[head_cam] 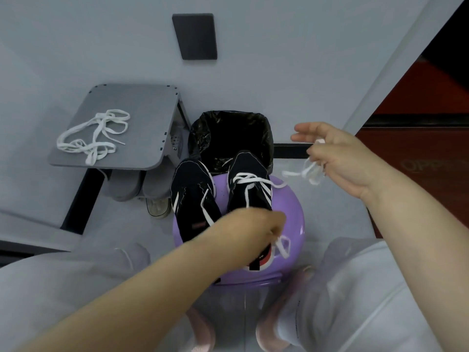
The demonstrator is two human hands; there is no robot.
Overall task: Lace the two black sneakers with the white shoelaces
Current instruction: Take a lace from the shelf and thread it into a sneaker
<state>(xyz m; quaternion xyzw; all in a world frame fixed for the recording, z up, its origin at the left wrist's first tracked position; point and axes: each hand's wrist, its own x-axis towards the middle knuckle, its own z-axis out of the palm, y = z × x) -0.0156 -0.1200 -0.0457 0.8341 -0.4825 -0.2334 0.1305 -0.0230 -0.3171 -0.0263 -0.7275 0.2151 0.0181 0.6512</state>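
Sitting over a purple stool (288,212) at frame centre, two black sneakers side by side on it, toes toward 12 o'clock. Right sneaker (253,161): white shoelace (250,181) crossed through the front eyelets. Left sneaker (191,194): one white strand along its top, its near end hidden under the hand. Left hand (253,231) at 6 o'clock of the right sneaker, fingers curled, pinching one lace end. Right hand (341,160) up at 3 o'clock of the shoes, pinching the bunched other end; the lace runs back to the shoe. Second shoelace (94,135) heaped loose on a grey tray (142,107) at 10 o'clock. Black-lined bin (203,133) at 12 o'clock, just behind the toes.
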